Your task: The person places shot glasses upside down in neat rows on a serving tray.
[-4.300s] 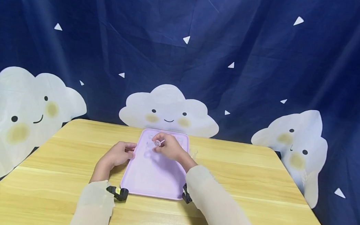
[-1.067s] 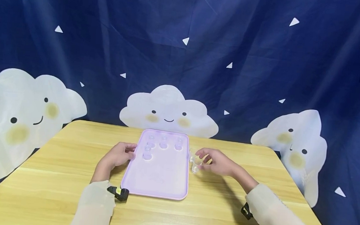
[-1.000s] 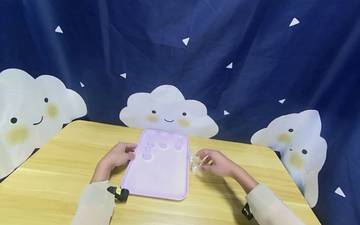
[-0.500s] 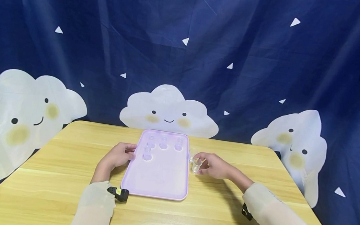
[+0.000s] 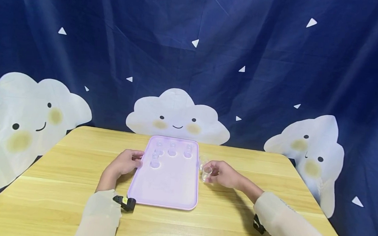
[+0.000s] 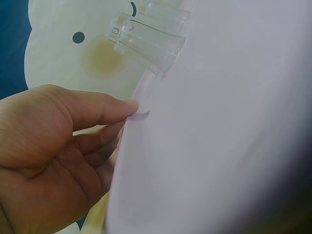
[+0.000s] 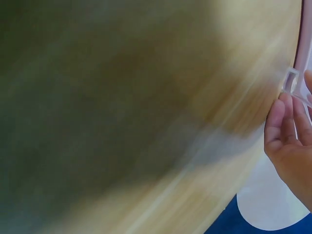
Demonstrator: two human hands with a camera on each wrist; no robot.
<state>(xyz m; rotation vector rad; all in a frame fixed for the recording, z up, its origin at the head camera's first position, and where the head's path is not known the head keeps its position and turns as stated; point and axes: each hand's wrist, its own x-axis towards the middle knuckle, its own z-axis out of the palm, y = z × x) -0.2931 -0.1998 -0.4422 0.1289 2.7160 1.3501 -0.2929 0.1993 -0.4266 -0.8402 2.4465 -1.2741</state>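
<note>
A pale purple rectangular tray (image 5: pixel 168 189) lies on the table, with several small clear shot glasses standing at its far end, one of them a shot glass (image 5: pixel 155 160) near the left rim. My left hand (image 5: pixel 124 161) holds the tray's left edge; the left wrist view shows the thumb on the rim and the other fingers curled beyond it. Just right of the tray, my right hand (image 5: pixel 226 175) grips a clear shot glass (image 5: pixel 206 174) between thumb and fingers, low at the table. Behind it stands another shot glass (image 5: pixel 203 161), partly hidden by the fingers.
The wooden table (image 5: pixel 75 169) extends to both sides of the tray. A dark blue curtain (image 5: pixel 167 44) with white clouds and triangles hangs behind its far edge. Both wrists carry black cameras.
Earlier my right hand held a shot glass over the tray's far end. It has moved right, off the tray, and its fingers have closed on another glass. My left hand stays put.
</note>
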